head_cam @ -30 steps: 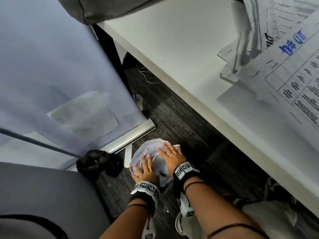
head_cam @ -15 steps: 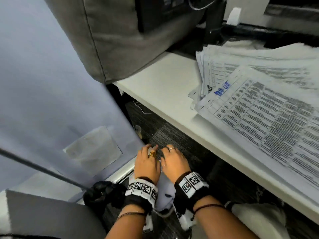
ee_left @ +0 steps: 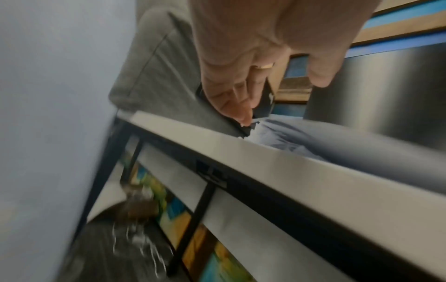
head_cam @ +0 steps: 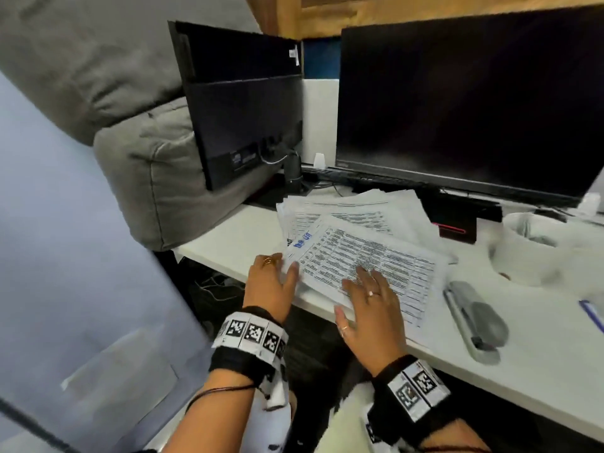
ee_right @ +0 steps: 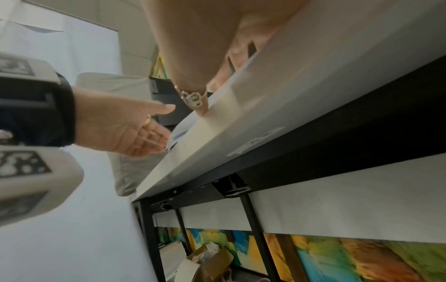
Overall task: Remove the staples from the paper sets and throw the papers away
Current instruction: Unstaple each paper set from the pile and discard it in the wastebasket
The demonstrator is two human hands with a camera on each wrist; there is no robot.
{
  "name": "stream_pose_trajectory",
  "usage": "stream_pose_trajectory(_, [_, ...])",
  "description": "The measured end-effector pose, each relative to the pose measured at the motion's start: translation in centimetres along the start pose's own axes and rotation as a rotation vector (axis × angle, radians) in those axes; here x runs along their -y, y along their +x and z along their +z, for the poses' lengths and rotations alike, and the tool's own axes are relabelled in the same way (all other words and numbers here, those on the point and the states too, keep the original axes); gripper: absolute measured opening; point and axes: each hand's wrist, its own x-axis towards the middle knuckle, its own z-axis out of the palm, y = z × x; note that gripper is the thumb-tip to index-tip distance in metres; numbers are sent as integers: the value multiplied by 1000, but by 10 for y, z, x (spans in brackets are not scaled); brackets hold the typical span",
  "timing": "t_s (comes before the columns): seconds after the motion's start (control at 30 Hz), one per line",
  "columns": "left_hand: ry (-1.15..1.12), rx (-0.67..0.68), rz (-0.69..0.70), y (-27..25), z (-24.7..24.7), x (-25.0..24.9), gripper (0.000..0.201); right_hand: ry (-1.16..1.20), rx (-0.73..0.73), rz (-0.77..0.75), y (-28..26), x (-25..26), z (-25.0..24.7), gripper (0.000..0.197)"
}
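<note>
1. White worktop point(head_cam: 539, 364) in front of me, with two dark monitors point(head_cam: 464, 103) at the back and a grey stapler point(head_cam: 474, 322) lying to the right
2. The paper sets point(head_cam: 353, 230) sit fanned in a loose stack near the front edge
3. My left hand point(head_cam: 268, 282) is spread, its fingertips touching the top set's left corner
4. My right hand point(head_cam: 369, 305) lies flat, fingers straight, on the top printed sheet

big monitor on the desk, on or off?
Off, or at least blank: the large monitor shows a uniformly dark screen in the head view, no image or glow. No power light is discernible, so standby cannot be ruled out.
</note>
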Motion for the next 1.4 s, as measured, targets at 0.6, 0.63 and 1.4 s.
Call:
stream_pose_trajectory(0.6, [-50,56,22,3,-49,-5,8,298,-73,338,23,-33,-65,65])
stream_pose_trajectory(0.63, [-92,45,51,2,-55,-4,4,278,-113,350,26,-36,-71,66])
stream_pose_trajectory(1.4, [641,278,672,-44,-80,-57,37,452,20,59,-2,-34,-102,9])
